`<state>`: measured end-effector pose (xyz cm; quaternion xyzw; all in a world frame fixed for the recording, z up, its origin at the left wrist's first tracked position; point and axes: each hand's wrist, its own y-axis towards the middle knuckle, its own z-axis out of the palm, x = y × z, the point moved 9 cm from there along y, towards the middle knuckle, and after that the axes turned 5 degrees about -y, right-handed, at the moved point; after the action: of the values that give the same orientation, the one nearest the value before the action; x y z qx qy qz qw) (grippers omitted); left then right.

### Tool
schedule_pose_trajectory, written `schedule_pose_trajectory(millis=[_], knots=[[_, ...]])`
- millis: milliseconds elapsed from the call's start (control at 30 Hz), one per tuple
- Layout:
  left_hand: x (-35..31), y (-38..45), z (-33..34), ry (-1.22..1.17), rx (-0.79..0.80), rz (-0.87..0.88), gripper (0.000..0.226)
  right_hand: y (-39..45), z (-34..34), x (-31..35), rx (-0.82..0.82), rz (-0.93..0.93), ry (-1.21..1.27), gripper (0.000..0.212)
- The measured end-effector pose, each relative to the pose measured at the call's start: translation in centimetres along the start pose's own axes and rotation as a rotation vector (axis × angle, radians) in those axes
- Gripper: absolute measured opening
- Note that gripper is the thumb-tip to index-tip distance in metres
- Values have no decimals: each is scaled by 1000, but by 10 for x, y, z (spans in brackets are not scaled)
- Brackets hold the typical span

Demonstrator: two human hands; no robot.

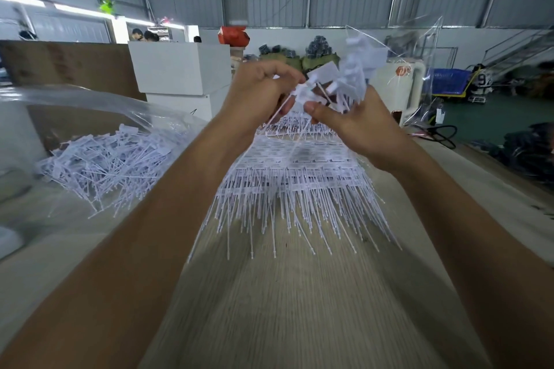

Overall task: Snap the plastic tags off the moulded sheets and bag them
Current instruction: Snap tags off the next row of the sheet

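Forearms: two bare forearms are reaching from the near edge up over the pale wood-grain tabletop (299,308).
Left hand: the left hand (257,93) is curling its fingers and pinching a thin white plastic tag (295,96) by its stem.
Right hand: the right hand (356,120) is gripping a bunch of white flag-headed plastic tags (350,75), thumb pressing across their stems, heads fanning up and away.
Moulded sheets: the stack of white moulded tag sheets (293,171) is lying on the tabletop under both hands, long tails running towards the camera.
Bag: a clear plastic bag (90,117) is lying open at the left, holding a heap of loose white snapped-off tags (111,159) pointing every way.
Surroundings: white rectangular boxes (180,72) are standing behind the bag, a blue plastic crate (448,81) far right.
Obstruction: the hands are hiding the sheets' far edge.
Writing: print on the sheets and a red mark on the white unit (403,72) are too blurred for reading.
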<state>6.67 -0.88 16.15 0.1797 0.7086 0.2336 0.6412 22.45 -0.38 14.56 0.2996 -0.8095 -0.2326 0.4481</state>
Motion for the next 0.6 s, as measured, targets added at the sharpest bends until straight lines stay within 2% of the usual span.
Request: schedule_pose_trajectory(millis=[100, 167, 233, 267, 333, 400, 433, 533, 600], knots=[[15, 2, -1, -55, -11, -99, 24, -3, 0, 24, -62, -251, -357, 15], [17, 2, -2, -66, -9, -99, 20, -4, 1, 30, -91, -311, -421, 15], [11, 3, -3, -38, -2, -64, 15, -4, -1, 26, -107, -285, -390, 9], [7, 3, -4, -4, 1, -51, 15, -2, -1, 25, -113, -266, -380, 13], [7, 3, -3, 35, 25, -74, 21, 2, 1, 20, -66, -240, -424, 10], [10, 1, 3, 13, 80, -127, 32, 3, 3, 20, -41, -224, -499, 20], [10, 0, 5, 11, 97, -143, 35, 3, 3, 18, -42, -193, -496, 16], [6, -1, 5, 53, 85, -142, 28, 3, 2, 15, -59, -91, -466, 21], [5, -1, 4, 58, 79, -138, 30, 3, 1, 20, -92, -91, -449, 24]])
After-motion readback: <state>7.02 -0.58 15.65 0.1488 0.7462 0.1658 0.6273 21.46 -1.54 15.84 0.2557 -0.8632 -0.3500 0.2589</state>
